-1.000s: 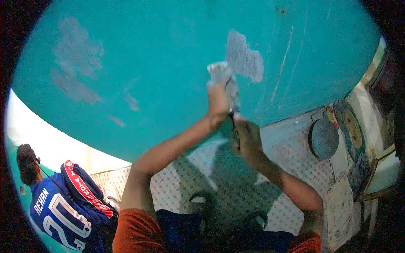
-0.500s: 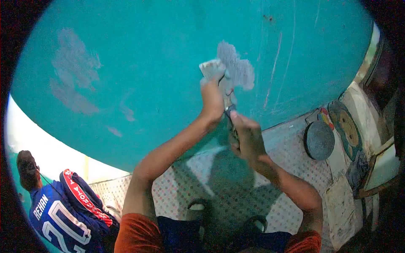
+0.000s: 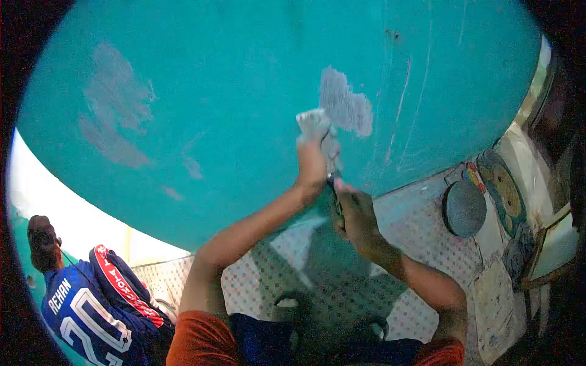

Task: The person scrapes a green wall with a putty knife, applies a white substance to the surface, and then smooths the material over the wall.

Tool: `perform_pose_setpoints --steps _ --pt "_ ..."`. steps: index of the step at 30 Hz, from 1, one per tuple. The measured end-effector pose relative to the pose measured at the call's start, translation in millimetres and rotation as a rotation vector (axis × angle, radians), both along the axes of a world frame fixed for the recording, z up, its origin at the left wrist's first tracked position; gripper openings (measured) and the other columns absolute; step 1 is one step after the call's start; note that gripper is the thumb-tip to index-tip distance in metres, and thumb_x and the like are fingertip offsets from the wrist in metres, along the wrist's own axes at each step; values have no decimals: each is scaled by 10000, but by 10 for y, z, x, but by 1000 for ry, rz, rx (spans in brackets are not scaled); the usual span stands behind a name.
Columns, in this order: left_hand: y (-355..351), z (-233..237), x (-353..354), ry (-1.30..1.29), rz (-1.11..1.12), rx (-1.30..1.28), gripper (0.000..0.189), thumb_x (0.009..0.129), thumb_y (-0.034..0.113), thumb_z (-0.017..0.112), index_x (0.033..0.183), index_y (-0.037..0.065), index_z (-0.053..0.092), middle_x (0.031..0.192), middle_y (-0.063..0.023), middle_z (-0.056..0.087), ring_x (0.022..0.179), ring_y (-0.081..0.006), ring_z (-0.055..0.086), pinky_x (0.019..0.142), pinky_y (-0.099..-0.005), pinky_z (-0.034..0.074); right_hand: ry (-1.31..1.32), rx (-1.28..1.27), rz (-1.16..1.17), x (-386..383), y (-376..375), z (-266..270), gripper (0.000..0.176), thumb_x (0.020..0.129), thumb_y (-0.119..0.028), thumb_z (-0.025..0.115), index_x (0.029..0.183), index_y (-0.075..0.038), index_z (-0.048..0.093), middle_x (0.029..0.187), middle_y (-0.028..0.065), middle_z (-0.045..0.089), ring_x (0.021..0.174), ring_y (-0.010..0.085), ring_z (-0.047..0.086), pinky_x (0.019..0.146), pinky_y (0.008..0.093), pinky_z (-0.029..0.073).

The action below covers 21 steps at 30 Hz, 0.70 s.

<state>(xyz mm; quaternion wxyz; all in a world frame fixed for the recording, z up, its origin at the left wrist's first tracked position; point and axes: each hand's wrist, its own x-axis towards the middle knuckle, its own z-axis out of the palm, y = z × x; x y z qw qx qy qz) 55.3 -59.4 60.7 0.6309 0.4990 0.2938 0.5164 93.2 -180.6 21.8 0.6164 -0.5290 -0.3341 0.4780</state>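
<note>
In front of me my left hand [image 3: 311,161] is closed around a wide, whitish, putty-smeared scraper [image 3: 312,121] that points up towards the wall. My right hand [image 3: 357,215] grips the dark handle of a putty knife [image 3: 331,149]. That knife's blade is coated with pale putty and lies right against the left hand and the scraper. Behind both tools is a teal wall [image 3: 244,91]. Just above and right of the scraper, a greyish putty patch [image 3: 347,105] shows on it.
Another greyish patch [image 3: 116,104] marks the wall at left. A person in a blue number 20 shirt [image 3: 79,311] is at lower left. A dark round pan [image 3: 464,208] stands on the right beside a patterned disc [image 3: 503,192]. Dotted tiles [image 3: 427,253] lie below.
Both hands and their tools have come slightly down, away from the putty patch. The view has shifted a little. Both tools are still held.
</note>
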Motion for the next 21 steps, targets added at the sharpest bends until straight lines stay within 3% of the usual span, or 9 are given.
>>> perform_pose_setpoints --steps 2,5,9,15,18,21 --pt "24 -73 24 -77 3 -10 228 870 266 462 750 74 493 553 -14 447 418 -118 441 362 -269 339 -35 52 12 54 18 28 399 879 -455 448 693 -102 442 463 -16 375 330 90 347 306 245 254" --pt "-26 198 -44 -83 -132 135 232 866 278 474 764 72 500 549 -23 444 402 -135 441 362 -273 344 -9 57 34 34 0 218 404 884 -453 439 685 -101 440 461 -16 370 329 91 342 306 245 250" --pt "-49 -21 -25 -79 -83 -128 224 877 279 453 766 87 486 540 -27 436 387 -143 434 360 -270 349 -101 61 -1 -25 6 -7 401 896 -431 425 673 -99 439 458 -16 366 322 93 339 302 247 252" --pt "-75 260 26 -84 -183 42 235 857 298 486 776 78 482 569 -19 436 423 -121 428 344 -261 334 -110 137 23 106 -45 198 386 901 -415 421 688 -93 442 452 -16 361 308 100 333 292 255 259" --pt "-127 77 12 -66 -85 -87 230 847 291 483 729 94 503 557 -2 463 437 -117 447 383 -266 344 -9 44 12 48 -42 41 385 897 -421 422 706 -88 445 450 -16 352 301 102 324 290 254 255" --pt "-79 149 -8 -52 -90 -38 231 840 280 491 695 103 515 570 -4 499 451 -114 471 402 -271 357 -103 155 25 87 4 67 386 892 -428 424 717 -84 443 451 -8 348 302 103 320 289 252 251"
